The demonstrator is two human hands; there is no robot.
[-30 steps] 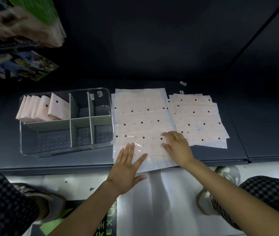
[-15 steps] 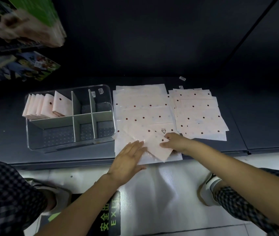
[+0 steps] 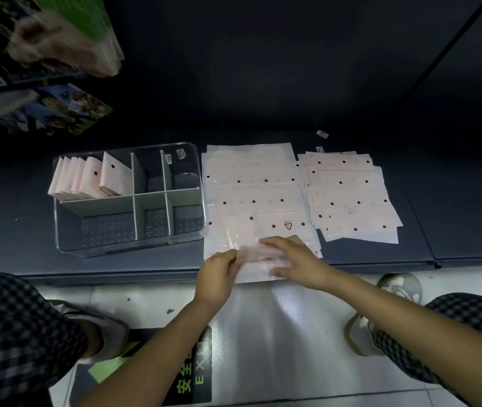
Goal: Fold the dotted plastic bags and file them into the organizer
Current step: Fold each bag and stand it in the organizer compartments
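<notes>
The left hand (image 3: 219,273) pinches the near left edge of the top bag (image 3: 258,248), fingers curled onto the plastic, while the right hand (image 3: 298,264) lies flat on it with fingers spread, pressing the fold down; blur hides the fingertips' exact hold. This bag sits at the near end of the pile (image 3: 251,183) just right of the organizer (image 3: 129,248), and looks only partly folded. A second, looser heap (image 3: 351,198) lies farther right of the organizer. Inside the organizer, the far left compartment holds a row of folded bags (image 3: 87,180) standing on edge; the other compartments hold none. By my judgement the task is early: a few bags filed, many flat ones left.
</notes>
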